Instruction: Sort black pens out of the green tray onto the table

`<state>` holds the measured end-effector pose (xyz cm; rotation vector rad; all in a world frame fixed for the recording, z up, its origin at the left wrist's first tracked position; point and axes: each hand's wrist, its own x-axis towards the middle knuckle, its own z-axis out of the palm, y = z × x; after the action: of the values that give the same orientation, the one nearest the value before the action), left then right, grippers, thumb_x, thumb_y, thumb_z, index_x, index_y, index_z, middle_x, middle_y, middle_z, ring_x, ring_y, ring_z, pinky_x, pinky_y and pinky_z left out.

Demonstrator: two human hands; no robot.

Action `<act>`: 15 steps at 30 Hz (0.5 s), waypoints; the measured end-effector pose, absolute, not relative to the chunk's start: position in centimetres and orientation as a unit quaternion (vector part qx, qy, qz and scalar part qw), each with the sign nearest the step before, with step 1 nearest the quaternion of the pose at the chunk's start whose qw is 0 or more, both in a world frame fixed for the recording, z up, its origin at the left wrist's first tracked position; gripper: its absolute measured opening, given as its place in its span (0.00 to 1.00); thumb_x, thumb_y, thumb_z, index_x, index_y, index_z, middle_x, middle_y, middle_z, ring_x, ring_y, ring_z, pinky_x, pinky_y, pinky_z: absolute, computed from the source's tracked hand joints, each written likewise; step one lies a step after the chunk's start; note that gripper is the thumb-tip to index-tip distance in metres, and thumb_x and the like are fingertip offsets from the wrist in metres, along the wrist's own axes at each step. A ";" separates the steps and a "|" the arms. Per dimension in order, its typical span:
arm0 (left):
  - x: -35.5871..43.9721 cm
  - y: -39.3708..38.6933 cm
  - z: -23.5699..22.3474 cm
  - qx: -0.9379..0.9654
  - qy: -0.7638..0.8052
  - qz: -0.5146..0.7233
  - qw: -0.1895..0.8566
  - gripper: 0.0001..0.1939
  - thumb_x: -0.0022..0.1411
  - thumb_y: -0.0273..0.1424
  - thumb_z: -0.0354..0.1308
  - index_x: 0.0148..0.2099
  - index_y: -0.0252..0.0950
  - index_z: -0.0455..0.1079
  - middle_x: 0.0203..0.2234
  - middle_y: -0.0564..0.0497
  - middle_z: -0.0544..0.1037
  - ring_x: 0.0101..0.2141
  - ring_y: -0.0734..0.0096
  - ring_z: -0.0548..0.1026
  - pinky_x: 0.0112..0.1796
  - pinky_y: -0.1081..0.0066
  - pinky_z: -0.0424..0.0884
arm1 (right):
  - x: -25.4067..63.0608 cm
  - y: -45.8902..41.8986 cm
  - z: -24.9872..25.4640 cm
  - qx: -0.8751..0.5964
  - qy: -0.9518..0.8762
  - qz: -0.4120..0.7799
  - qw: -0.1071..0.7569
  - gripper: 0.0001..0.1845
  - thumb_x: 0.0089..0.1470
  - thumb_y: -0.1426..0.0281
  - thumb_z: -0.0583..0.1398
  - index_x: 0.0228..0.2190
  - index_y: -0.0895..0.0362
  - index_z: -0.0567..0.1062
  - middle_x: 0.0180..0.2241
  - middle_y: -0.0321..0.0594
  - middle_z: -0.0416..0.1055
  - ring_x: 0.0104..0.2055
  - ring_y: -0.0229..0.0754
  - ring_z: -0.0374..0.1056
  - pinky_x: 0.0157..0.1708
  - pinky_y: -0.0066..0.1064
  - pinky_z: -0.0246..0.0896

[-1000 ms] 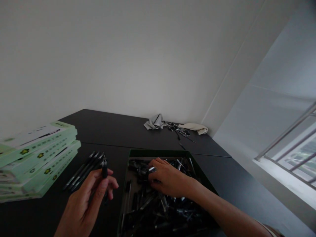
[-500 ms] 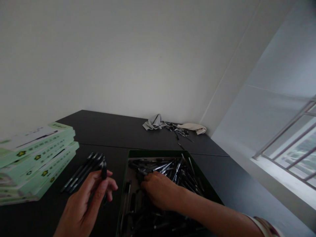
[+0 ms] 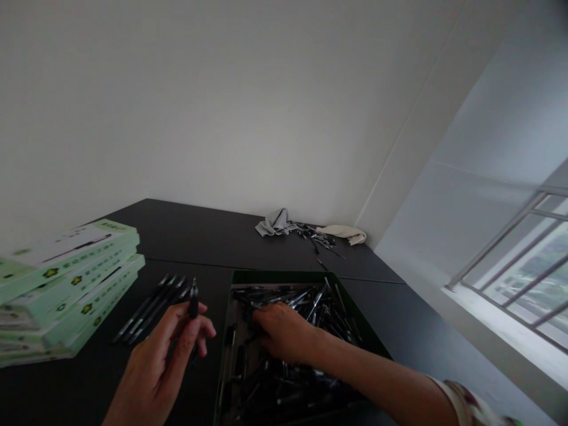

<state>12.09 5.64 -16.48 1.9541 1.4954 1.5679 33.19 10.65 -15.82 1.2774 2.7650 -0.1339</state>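
- Left hand, lower left of centre: thumb and fingers pinch a black pen, and it's standing pretty much upright with the tip poking out above the fingertips.
- Right hand, bottom centre, is down inside a dark green box. Fingertips are buried among the dark pens in there, so I can't tell if they're gripping one or just touching.
- Those boxed pens lie all around the right hand: shiny ones beyond it, darker ones below it towards the bottom edge (really murky down there, tbh).
- Just left of the pinched pen, a few laid-out pens sit side by side on the black table, slanting up to the right.
- Far left, a slightly messy stack of pale green cartons, near those laid-out pens.
- Back of the table, right of centre: a scattered heap of thin dark pieces between a grey cloth and a beige cloth, well apart from both hands.
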 end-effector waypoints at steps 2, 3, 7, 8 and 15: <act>11.7 5.7 -16.7 0.678 0.497 0.526 0.126 0.17 0.66 0.45 0.43 0.40 0.42 0.68 0.21 0.56 0.77 0.22 0.71 0.76 0.26 0.75 0.74 | 33.0 10.6 -15.7 0.428 0.901 -0.046 0.042 0.14 0.48 0.72 0.57 0.39 0.60 0.72 0.39 0.48 0.76 0.42 0.50 0.72 0.36 0.33 0.62; 11.4 5.7 -16.8 0.687 0.489 0.520 0.134 0.15 0.66 0.44 0.44 0.41 0.42 0.66 0.23 0.56 0.77 0.22 0.71 0.76 0.27 0.75 0.74 | 32.9 10.5 -15.6 0.432 0.900 -0.048 0.041 0.15 0.47 0.72 0.57 0.40 0.60 0.71 0.39 0.47 0.76 0.42 0.50 0.72 0.36 0.33 0.63; 10.7 5.8 -17.1 0.714 0.466 0.498 0.158 0.10 0.68 0.40 0.45 0.44 0.44 0.62 0.25 0.59 0.77 0.24 0.75 0.76 0.30 0.77 0.72 | 32.7 10.2 -15.3 0.456 0.887 -0.053 0.039 0.20 0.47 0.72 0.58 0.45 0.60 0.69 0.42 0.48 0.75 0.44 0.50 0.72 0.39 0.34 0.63; 10.7 5.9 -17.1 0.716 0.466 0.495 0.160 0.09 0.68 0.40 0.44 0.44 0.44 0.62 0.25 0.59 0.77 0.25 0.75 0.76 0.31 0.77 0.72 | 32.7 10.2 -15.2 0.469 0.881 -0.053 0.038 0.21 0.48 0.72 0.58 0.46 0.60 0.69 0.43 0.49 0.75 0.45 0.51 0.71 0.40 0.34 0.64; 10.7 6.0 -17.2 0.710 0.471 0.496 0.170 0.09 0.68 0.40 0.43 0.45 0.43 0.61 0.25 0.59 0.76 0.25 0.75 0.76 0.31 0.76 0.71 | 33.2 10.4 -14.9 0.568 0.821 -0.044 0.041 0.17 0.50 0.69 0.58 0.42 0.62 0.74 0.41 0.55 0.76 0.44 0.56 0.73 0.39 0.39 0.66</act>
<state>10.74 5.98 -17.18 2.0174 1.3383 1.4084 33.16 10.42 -14.90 1.7396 2.5140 -0.1345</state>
